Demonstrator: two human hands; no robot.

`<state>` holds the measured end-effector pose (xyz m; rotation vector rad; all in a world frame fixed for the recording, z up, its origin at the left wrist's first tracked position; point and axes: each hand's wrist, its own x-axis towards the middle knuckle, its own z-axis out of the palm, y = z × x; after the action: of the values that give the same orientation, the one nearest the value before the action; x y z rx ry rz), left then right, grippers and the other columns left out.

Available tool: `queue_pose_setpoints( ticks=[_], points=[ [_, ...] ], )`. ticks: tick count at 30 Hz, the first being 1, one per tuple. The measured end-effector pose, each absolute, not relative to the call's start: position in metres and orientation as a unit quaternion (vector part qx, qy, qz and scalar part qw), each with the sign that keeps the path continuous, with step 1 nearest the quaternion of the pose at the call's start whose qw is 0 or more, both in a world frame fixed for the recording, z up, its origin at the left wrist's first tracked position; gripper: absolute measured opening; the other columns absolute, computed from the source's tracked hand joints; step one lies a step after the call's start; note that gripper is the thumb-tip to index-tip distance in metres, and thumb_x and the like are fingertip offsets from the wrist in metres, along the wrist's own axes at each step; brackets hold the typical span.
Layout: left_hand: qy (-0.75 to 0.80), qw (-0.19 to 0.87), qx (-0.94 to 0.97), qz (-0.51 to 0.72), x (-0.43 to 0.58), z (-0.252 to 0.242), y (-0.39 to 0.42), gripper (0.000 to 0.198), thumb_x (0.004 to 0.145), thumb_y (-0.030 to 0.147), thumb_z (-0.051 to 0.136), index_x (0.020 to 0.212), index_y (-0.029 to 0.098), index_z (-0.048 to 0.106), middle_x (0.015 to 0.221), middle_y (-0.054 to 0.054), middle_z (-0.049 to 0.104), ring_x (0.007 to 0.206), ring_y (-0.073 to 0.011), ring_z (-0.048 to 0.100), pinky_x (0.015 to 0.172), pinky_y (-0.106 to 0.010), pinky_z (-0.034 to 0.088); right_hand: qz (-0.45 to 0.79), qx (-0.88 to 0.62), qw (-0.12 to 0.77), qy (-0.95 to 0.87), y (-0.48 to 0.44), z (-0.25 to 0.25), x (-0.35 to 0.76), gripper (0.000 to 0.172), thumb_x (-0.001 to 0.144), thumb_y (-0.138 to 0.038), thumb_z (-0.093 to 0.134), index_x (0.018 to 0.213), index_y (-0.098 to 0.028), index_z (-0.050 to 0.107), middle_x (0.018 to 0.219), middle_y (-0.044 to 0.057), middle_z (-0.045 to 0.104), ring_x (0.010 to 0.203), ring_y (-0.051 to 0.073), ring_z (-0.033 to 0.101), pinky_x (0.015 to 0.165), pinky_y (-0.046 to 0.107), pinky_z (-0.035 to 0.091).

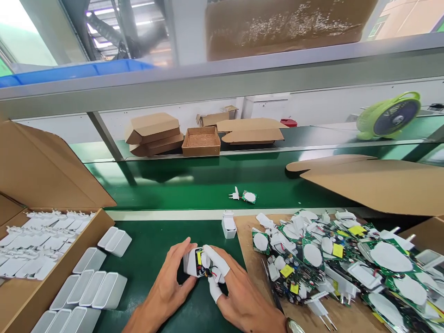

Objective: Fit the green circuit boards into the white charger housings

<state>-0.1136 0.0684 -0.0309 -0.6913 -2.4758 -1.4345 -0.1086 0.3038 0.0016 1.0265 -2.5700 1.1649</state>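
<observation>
Low in the middle of the head view, my left hand [168, 282] is closed around a white plastic charger housing [189, 263]. My right hand [243, 289], with white covers on the thumb and a finger, grips a small circuit board [200, 259] at the housing's open side. Yellow and dark components and thin wires show on the board. Whether it sits inside the housing I cannot tell, as my fingers hide part of it. Just beyond my hands stands another small white housing [229, 225], apart from them.
White housings [109, 289] stand in rows at the left, beside a carton [81, 243] of white parts. At right, circuit boards [312, 254] with plugs are heaped on cardboard [248, 249]. A plug with a board [249, 197] lies on the green surface behind. A green fan [388, 115] stands back right.
</observation>
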Motion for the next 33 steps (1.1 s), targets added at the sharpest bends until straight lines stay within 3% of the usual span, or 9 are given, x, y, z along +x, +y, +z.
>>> queue_pose_setpoints(
  ticks=[11, 22, 30, 33],
  points=[
    [-0.838, 0.098, -0.238, -0.481, -0.112, -0.034, 0.068, 0.079, 0.099, 0.016, 0.062, 0.165, 0.038, 0.023, 0.149, -0.01, 0.061, 0.138, -0.0282, 0.058, 0.115, -0.051, 0.053, 0.401, 0.334, 0.051, -0.851, 0.304, 0.005, -0.109, 0.083, 0.088, -0.003, 0.046, 0.164, -0.027, 0.025, 0.161, 0.009, 0.051, 0.146, 0.022, 0.051, 0.124, 0.042, 0.045],
    [-0.836, 0.105, -0.232, -0.486, -0.112, -0.034, 0.069, 0.077, 0.1, 0.021, 0.065, 0.164, 0.037, 0.027, 0.147, -0.01, 0.063, 0.136, -0.0286, 0.063, 0.11, -0.048, 0.057, 0.4, 0.337, 0.016, -0.852, 0.306, 0.002, -0.11, 0.082, 0.088, -0.003, 0.047, 0.165, -0.023, 0.026, 0.165, 0.012, 0.045, 0.151, 0.024, 0.045, 0.126, 0.045, 0.042],
    [-0.832, 0.102, -0.231, -0.495, -0.11, -0.04, 0.066, 0.062, 0.101, 0.023, 0.065, 0.157, 0.035, 0.04, 0.148, -0.011, 0.062, 0.137, -0.0294, 0.062, 0.116, -0.052, 0.053, 0.394, 0.347, 0.008, -0.851, 0.31, -0.001, -0.111, 0.089, 0.079, 0.0, 0.048, 0.164, -0.02, 0.03, 0.165, 0.013, 0.045, 0.153, 0.026, 0.044, 0.127, 0.046, 0.04],
    [-0.824, 0.058, -0.218, -0.52, -0.109, -0.046, 0.067, 0.067, 0.1, 0.028, 0.068, 0.159, 0.037, 0.037, 0.154, -0.01, 0.06, 0.142, -0.0305, 0.059, 0.121, -0.056, 0.048, 0.397, 0.342, 0.013, -0.851, 0.309, -0.001, -0.111, 0.09, 0.079, -0.001, 0.052, 0.164, -0.021, 0.03, 0.166, 0.014, 0.044, 0.153, 0.028, 0.043, 0.127, 0.048, 0.039]
  ],
)
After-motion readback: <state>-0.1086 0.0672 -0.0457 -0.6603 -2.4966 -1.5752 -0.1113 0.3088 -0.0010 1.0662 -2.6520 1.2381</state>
